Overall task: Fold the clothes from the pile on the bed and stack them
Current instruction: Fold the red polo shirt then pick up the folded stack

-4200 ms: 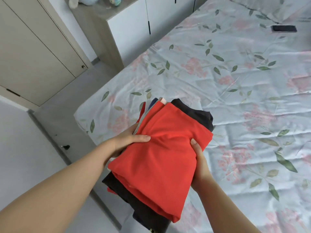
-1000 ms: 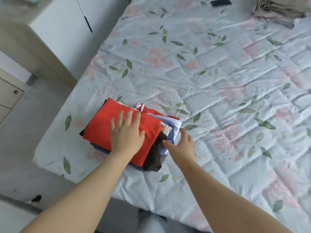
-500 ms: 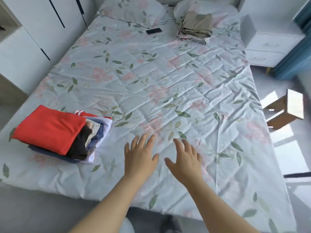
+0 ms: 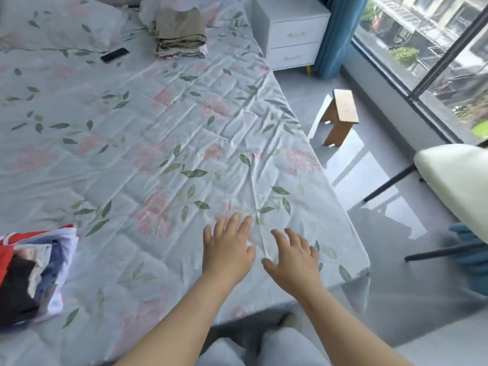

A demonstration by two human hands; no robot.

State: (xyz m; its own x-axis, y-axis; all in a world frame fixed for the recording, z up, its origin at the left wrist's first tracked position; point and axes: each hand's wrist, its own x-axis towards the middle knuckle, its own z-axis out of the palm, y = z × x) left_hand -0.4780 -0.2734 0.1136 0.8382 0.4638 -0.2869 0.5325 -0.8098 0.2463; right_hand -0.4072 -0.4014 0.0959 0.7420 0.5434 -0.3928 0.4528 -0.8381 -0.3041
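The left hand (image 4: pixel 227 250) and right hand (image 4: pixel 290 261) are side by side but apart, palms down with fingers spread, and neither holds anything. They are low over the bed (image 4: pixel 163 120) near its corner, though whether the palms touch the sheet cannot be told. With no garment under them, the step looks like readying a bare patch for folding. To do that well, the palms would sweep flat from the middle outward to press out the creases. The patch should sit further toward ten o'clock, away from the bed's edge at three to four o'clock, so that sleeves do not hang over it. Then one piece should be lifted off the top of the clothes (image 4: pixel 37 270) rather than the whole lot being dragged across. The clothes lie at nine o'clock from the hands, well apart from them, on the near edge of the bed and partly cut off by the frame. They are layered red, black, cream, blue and white, with soft ragged ends stepping out unevenly, so they read as loosely folded at best and will probably slump if pulled from the side. At eleven o'clock, far up the bed, sits a neat khaki pile (image 4: pixel 181 35), with a phone (image 4: pixel 115 55) just beside it. A stool (image 4: pixel 340 114) stands on the floor at one o'clock.
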